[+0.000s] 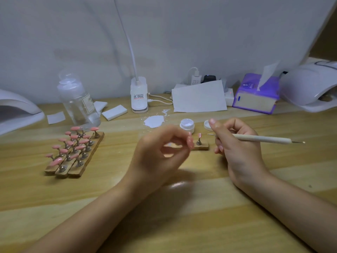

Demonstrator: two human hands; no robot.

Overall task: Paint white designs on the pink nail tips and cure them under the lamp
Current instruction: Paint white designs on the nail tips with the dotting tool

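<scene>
Dim, flat, cool light. Soft shadows on wooden table (182,225) beneath forearms, small glare patch there. Left hand (160,152) motion-blurred. Wide-angle bending toward frame edges; overall softness.

Wall: a pale grey-white sheet or panel (182,33) covers the whole back of the scene, smooth and unmarked.
Corner: at the upper right a strip of brown wooden surface (326,39) shows past the slanting edge of the pale backing.
Table: a light wooden table (164,225) with broad bands of paler and darker grain running left to right fills the lower half.
Light: soft and even, with a bright glossy patch on the table near its middle and faint shadows below it.
</scene>
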